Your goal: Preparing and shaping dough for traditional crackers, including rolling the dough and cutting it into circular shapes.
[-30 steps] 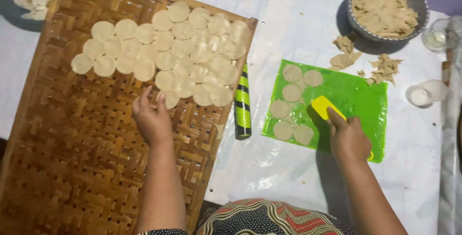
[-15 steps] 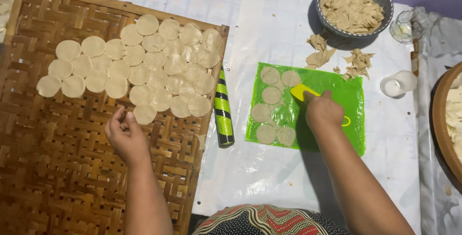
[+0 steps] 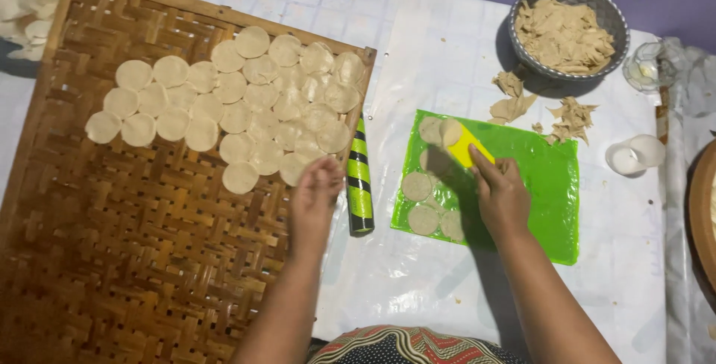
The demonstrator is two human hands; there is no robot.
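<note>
My left hand [image 3: 314, 194] hovers over the right edge of a woven bamboo tray [image 3: 112, 259], fingers curled, just below the lowest of several round dough discs [image 3: 246, 118] laid in rows on it. Whether it holds a disc I cannot tell. My right hand [image 3: 501, 194] rests on a green plastic sheet [image 3: 544, 185] and grips a yellow scraper [image 3: 468, 148], whose tip lifts a dough disc [image 3: 447, 131]. Several more discs [image 3: 425, 200] lie on the sheet's left part.
A green-and-black striped roller [image 3: 359, 181] lies between tray and sheet. A grey bowl of dough scraps [image 3: 564, 30] stands at the back right, with loose scraps [image 3: 544, 110] beside it. A small round cutter [image 3: 634, 157] and a glass [image 3: 646, 67] sit at the right.
My left hand has moved right across the tray toward its right edge. My right hand has pushed the yellow scraper up under a disc on the green sheet. The view has shifted.
</note>
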